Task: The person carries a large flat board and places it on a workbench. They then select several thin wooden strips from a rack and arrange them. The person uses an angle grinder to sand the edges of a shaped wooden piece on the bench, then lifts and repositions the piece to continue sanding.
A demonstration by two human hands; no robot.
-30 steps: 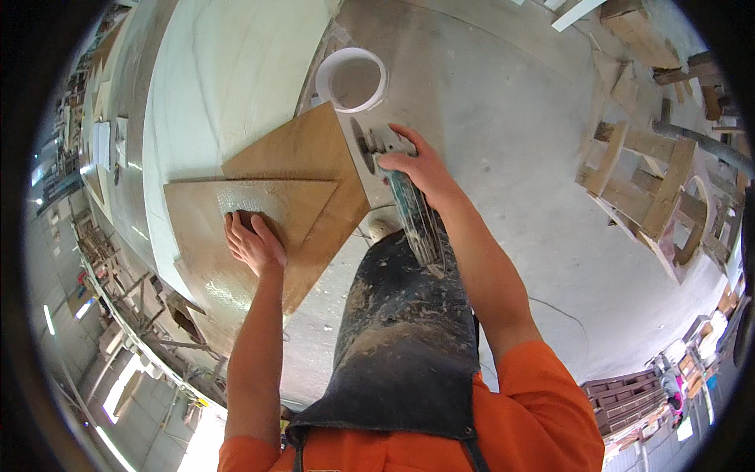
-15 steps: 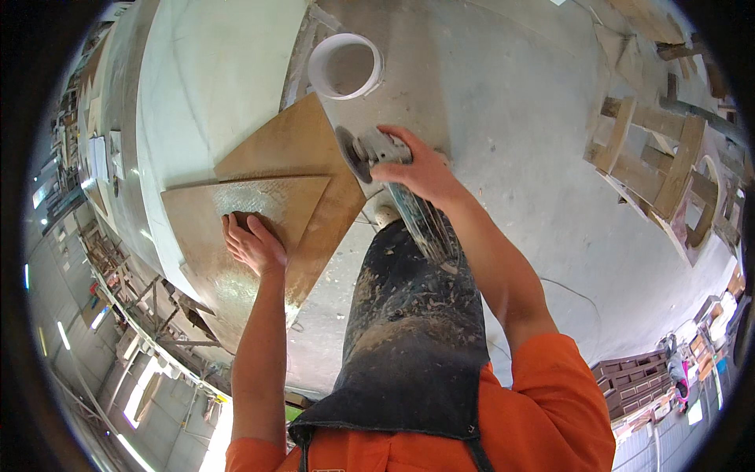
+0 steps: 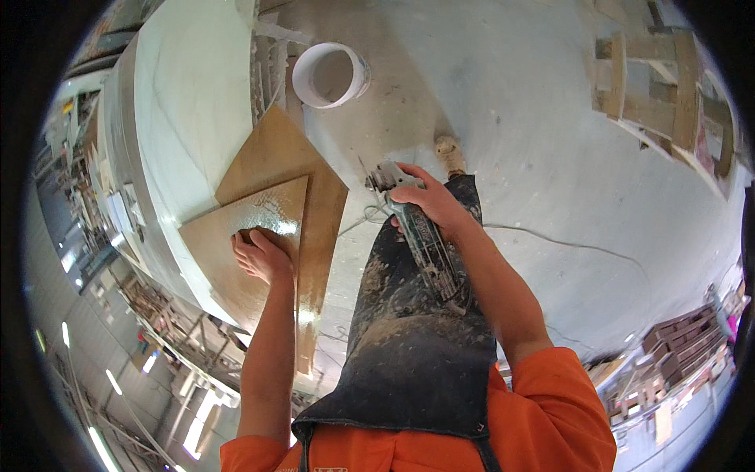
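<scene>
My right hand (image 3: pixel 431 200) is closed round the head end of a grey-green angle grinder (image 3: pixel 425 248), held in front of my dusty black apron (image 3: pixel 417 330). Its thin disc appears nearly edge-on, pointing left and apart from the panels. The grinder's body slants down along the apron. On the left, my left hand (image 3: pixel 263 256) rests on a glossy brown triangular-looking panel (image 3: pixel 212 236), fingers slightly bent on the surface. That panel lies over a second brown panel (image 3: pixel 326 197), whose pointed corners stick out beyond it.
A white bucket (image 3: pixel 358 75) stands on the floor ahead. A pale slab (image 3: pixel 177 102) leans at the left. A cord (image 3: pixel 562 236) runs across the grey floor to my right. Wooden pallet-like frames (image 3: pixel 664 86) are at the far right. My shoe (image 3: pixel 449 155) shows past the apron.
The grinder has come lower and away from the panels, and its disc has turned edge-on. My left hand stays on the upper panel. My view has shifted, and a forward shoe now shows.
</scene>
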